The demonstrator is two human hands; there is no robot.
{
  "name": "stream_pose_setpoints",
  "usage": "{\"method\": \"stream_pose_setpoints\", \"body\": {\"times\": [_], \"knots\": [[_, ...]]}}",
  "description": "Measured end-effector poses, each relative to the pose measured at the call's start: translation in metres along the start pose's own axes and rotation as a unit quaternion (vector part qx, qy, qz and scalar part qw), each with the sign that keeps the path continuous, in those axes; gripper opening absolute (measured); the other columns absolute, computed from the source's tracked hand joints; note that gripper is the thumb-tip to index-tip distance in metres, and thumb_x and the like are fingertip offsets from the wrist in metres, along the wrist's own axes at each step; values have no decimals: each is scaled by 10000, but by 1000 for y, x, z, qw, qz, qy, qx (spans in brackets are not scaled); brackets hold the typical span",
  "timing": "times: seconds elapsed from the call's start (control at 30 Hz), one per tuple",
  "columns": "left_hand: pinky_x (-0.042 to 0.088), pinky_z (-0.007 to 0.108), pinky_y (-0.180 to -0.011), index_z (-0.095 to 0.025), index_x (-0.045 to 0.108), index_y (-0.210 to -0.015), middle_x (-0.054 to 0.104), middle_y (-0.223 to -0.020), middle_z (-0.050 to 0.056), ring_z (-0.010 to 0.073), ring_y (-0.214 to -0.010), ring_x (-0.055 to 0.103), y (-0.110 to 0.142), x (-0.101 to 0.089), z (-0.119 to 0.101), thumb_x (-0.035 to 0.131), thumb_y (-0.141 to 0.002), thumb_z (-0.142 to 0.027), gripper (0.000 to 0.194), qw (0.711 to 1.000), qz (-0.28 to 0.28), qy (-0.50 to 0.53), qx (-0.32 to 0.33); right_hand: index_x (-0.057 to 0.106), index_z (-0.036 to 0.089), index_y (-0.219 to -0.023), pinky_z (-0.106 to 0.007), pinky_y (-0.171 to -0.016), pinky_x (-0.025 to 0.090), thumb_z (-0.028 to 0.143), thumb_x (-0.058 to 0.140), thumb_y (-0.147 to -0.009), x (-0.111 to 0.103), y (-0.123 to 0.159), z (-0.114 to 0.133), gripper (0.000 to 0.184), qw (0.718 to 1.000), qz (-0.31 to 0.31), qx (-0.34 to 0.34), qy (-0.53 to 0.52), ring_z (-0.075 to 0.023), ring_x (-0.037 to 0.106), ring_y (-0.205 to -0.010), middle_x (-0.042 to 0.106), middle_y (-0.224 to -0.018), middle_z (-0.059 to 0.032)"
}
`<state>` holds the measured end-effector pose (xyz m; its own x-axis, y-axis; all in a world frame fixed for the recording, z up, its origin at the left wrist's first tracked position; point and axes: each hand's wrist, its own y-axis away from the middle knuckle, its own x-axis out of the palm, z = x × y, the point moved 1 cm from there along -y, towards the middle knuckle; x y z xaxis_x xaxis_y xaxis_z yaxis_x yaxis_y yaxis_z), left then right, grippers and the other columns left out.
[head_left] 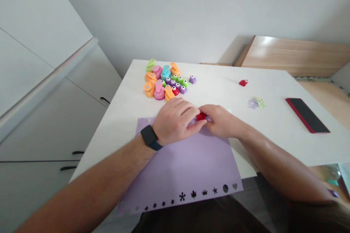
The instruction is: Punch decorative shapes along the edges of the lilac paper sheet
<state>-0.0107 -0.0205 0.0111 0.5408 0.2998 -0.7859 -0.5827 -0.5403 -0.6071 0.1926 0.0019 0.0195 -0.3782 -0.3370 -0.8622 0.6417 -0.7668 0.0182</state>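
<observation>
Fingertips of your left hand and right hand pinch the red craft punch between them, at the far edge of the purple sheet. Beyond your left hand, colourful punches cluster on the white table; paper cutouts lie rightward.

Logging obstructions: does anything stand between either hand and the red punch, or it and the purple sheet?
Nothing visible does. The left hand and right hand touch the red punch, at the far edge of the purple sheet; fingers partly hide that spot.
</observation>
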Motion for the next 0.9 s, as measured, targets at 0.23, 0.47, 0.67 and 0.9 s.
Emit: {"method": "stream_pose_setpoints", "body": {"times": [0.23, 0.47, 0.67, 0.9], "knots": [[447, 403, -786, -178, 656, -950, 702, -921, 80, 233, -864, 587, 0, 3, -4, 534, -1006, -361, 226, 999, 44, -17, 23, 689, 155, -1038, -297, -796, 437, 105, 574, -760, 1, 0, -2, 305, 1000, 4, 0, -3, -208, 619, -884, 724, -979, -81], [440, 402, -773, -176, 656, -939, 694, -907, 79, 231, -860, 581, -1, 2, -6, 521, -1013, -368, 246, 998, 57, -18, 27, 688, 165, -1052, -299, -788, 436, 115, 598, -765, 2, 0, -3, 304, 1000, 3, 1, -1, -206, 611, -875, 718, -971, -72], [449, 406, -763, -177, 667, -919, 702, -896, 80, 231, -858, 599, -4, 3, -9, 523, -1011, -372, 259, 998, 65, 2, 24, 687, 168, -1008, -299, -783, 431, 145, 626, -785, 1, -1, -1, 233, 1000, 6, 7, -6, -202, 606, -869, 716, -969, -72], [464, 337, -611, -209, 569, -665, 632, -615, 13, 156, -605, 570, 1, -10, -12, 567, -965, -430, 373, 972, 91, 204, -71, 682, 174, -990, -309, -785, 425, 219, 638, -856, 0, -1, 1, 148, 1000, 9, 16, -9, -196, 588, -858, 698, -937, -69]]}}
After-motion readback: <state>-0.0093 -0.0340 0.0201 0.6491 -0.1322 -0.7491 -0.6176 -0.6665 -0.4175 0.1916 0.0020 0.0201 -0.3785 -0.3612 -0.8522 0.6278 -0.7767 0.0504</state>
